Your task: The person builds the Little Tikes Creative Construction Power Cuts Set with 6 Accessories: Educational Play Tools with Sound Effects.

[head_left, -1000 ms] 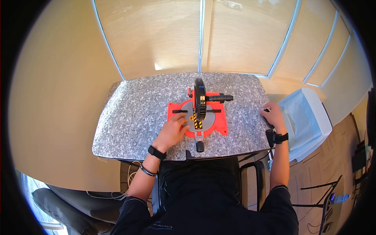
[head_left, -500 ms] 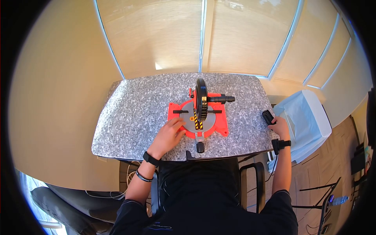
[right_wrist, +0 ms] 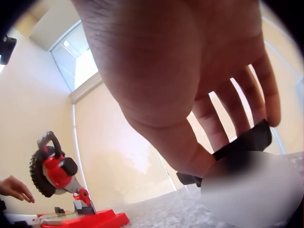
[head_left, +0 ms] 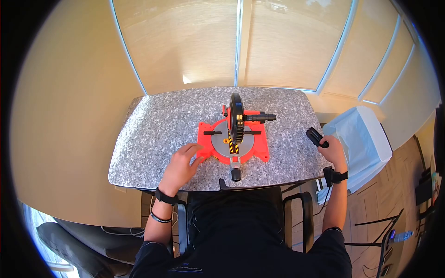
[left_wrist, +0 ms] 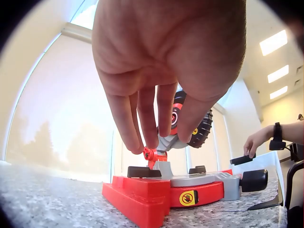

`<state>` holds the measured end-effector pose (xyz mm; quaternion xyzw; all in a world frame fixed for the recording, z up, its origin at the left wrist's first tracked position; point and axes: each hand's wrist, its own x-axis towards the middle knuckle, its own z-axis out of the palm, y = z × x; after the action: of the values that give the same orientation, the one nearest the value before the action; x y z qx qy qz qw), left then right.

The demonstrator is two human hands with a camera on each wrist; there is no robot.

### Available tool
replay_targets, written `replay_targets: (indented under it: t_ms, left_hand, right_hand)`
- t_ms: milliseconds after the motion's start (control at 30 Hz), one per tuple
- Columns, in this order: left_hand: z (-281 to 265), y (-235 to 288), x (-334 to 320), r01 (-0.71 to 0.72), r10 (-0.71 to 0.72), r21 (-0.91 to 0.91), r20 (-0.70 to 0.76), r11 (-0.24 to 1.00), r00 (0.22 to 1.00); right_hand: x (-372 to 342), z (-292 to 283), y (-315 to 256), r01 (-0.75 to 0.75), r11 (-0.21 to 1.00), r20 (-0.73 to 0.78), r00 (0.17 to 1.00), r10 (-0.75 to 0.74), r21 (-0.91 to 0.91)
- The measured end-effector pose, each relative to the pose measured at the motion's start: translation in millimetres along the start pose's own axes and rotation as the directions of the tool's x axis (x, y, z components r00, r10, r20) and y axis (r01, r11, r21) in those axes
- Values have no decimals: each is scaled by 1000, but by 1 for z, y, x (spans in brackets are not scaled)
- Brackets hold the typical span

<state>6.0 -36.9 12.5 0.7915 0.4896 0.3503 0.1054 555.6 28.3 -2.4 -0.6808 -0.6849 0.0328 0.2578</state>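
A toy miter saw point(head_left: 237, 118) stands upright on the granite-patterned tabletop, with a red base point(head_left: 262, 147), a grey round turntable and a black toothed blade guard. My left hand point(head_left: 180, 167) hovers at the base's left front corner, its fingers loosely bent and holding nothing. In the left wrist view those fingers hang above the red base point(left_wrist: 137, 194). My right hand point(head_left: 334, 150) pinches a long black object point(head_left: 315, 137) at the table's right edge. The right wrist view shows thumb and fingertips on this black piece point(right_wrist: 249, 142); I cannot tell its kind.
A box lined with pale blue sheeting point(head_left: 366, 139) stands beside the table's right side. The chair's armrest point(head_left: 303, 208) is near the front edge. Shaded windows point(head_left: 292, 46) rise behind the table point(head_left: 153, 139). A cable hangs from the right wrist camera point(head_left: 330, 175).
My left hand has moved off the turntable, left and toward the front edge. My right hand has drawn slightly back and right, bringing the black object into fuller view. The saw stays put.
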Motion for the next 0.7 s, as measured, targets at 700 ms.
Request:
replay_targets:
  t_ms: [700]
  left_hand:
    - [-32, 83, 12, -163, 163, 7, -133, 987, 978]
  right_hand:
    - [-35, -79, -214, 601, 729, 136, 733, -666, 327]
